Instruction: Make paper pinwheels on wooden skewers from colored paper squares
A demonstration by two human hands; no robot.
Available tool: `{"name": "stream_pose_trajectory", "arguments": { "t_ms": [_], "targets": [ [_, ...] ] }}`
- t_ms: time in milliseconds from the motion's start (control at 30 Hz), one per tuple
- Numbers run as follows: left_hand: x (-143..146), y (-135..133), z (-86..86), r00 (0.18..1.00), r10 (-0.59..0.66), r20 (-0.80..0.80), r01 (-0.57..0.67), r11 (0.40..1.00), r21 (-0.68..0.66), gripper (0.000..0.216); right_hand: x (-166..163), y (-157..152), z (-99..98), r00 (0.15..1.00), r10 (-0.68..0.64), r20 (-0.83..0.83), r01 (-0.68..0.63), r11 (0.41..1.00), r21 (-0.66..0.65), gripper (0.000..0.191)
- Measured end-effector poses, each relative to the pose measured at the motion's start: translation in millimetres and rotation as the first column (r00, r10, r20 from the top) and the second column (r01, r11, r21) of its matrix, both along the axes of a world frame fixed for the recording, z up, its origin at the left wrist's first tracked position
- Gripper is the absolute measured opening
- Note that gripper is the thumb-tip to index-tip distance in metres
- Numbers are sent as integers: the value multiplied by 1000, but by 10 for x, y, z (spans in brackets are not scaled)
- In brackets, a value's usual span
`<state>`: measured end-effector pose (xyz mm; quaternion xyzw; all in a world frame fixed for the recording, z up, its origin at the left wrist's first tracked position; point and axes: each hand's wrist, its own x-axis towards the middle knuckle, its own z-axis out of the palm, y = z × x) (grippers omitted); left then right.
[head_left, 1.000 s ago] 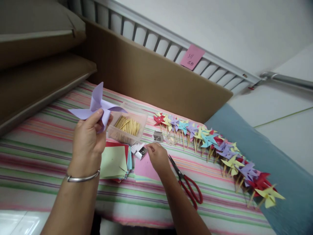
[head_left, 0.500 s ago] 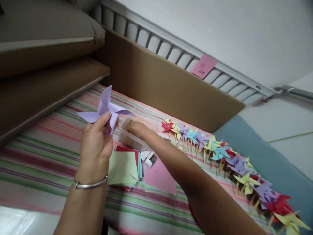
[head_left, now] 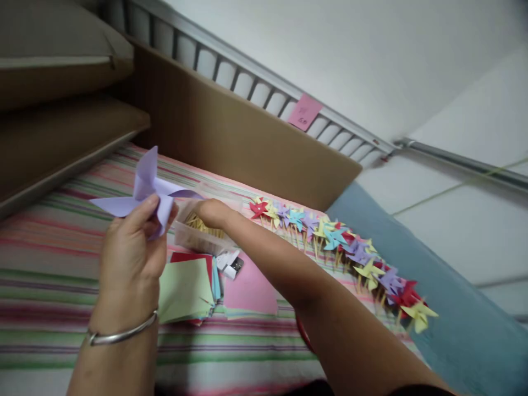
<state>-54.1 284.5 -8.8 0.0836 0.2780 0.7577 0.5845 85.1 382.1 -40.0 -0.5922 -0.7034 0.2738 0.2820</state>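
Note:
My left hand (head_left: 134, 242) pinches a purple paper pinwheel (head_left: 145, 179) near its centre, with the folded blades standing out around my fingers. My right hand (head_left: 211, 213) is at a clear plastic box (head_left: 187, 237) that holds thin wooden sticks (head_left: 202, 225). The fingers are hidden behind the back of the hand, so what they hold, if anything, does not show. Just below the box lie a stack of coloured paper squares (head_left: 185, 286) with light green on top, a pink sheet (head_left: 251, 289) and a small white box (head_left: 226, 261) with dark contents.
A long row of finished pinwheels on sticks (head_left: 334, 237) runs along the striped cloth (head_left: 49, 275) to the right. Behind it stand a brown board (head_left: 247, 143) and a white slatted rail with a pink note (head_left: 305, 111). Cushions (head_left: 61, 82) are stacked at the upper left.
The view has swung to the right, so everything sits further left. My left hand still holds the purple pinwheel. My right hand stays at the stick box, where more sticks now show.

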Motion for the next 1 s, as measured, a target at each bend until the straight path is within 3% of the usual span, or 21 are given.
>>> {"name": "stream_pose_trajectory", "arguments": {
  "t_ms": [133,233,333,433,500,600,733,867,1000],
  "targets": [
    [130,-38,7,996,-27,-82,33,997,69,24,399,-278,269,991,40,125,-50,995,81,14],
    [294,-74,12,984,-81,-159,99,989,113,14,759,-758,345,1000,6,-3,-5,990,140,11],
    [474,-111,-7,957,-157,-244,188,976,109,19,1101,-1310,194,881,-163,-444,176,984,-11,27],
    [655,-146,-68,904,-258,-340,304,949,89,19,1323,-1728,-75,723,-341,-601,288,939,-186,37],
    [777,-171,-128,851,-329,-409,389,919,69,19,1397,-1885,-225,671,-397,-627,338,916,-218,37],
    [953,-217,-237,730,-445,-518,525,851,9,18,1461,-1974,-330,663,-385,-642,365,915,-172,36],
    [1131,-300,-382,454,-581,-675,712,693,-118,20,1579,-1981,-314,656,-385,-650,378,912,-158,28],
    [1274,-396,-462,215,-557,-802,817,553,-164,16,1700,-2004,-315,580,-402,-709,380,903,-201,18],
    [1407,-468,-485,113,-477,-871,854,495,-160,11,1733,-2039,-369,523,-345,-779,314,928,-201,12]
  ]
}}
